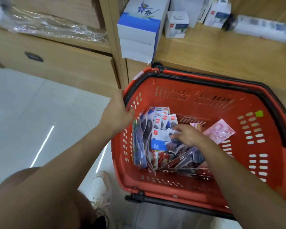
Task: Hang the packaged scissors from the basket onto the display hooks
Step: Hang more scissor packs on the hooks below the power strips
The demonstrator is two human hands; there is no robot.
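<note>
A red plastic basket with black handles stands on the floor in front of wooden shelving. Inside it lie several packaged scissors in white, blue and red cards, heaped toward the left side. My left hand grips the basket's left rim, thumb inside. My right hand reaches down into the basket, and its fingers pinch the top of one scissors package in the pile. No display hooks are in view.
A pink packet lies in the basket to the right of my hand. White and blue boxes are stacked on the wooden shelf above the basket. A drawer front is to the left. My knee and white shoe are beside the basket.
</note>
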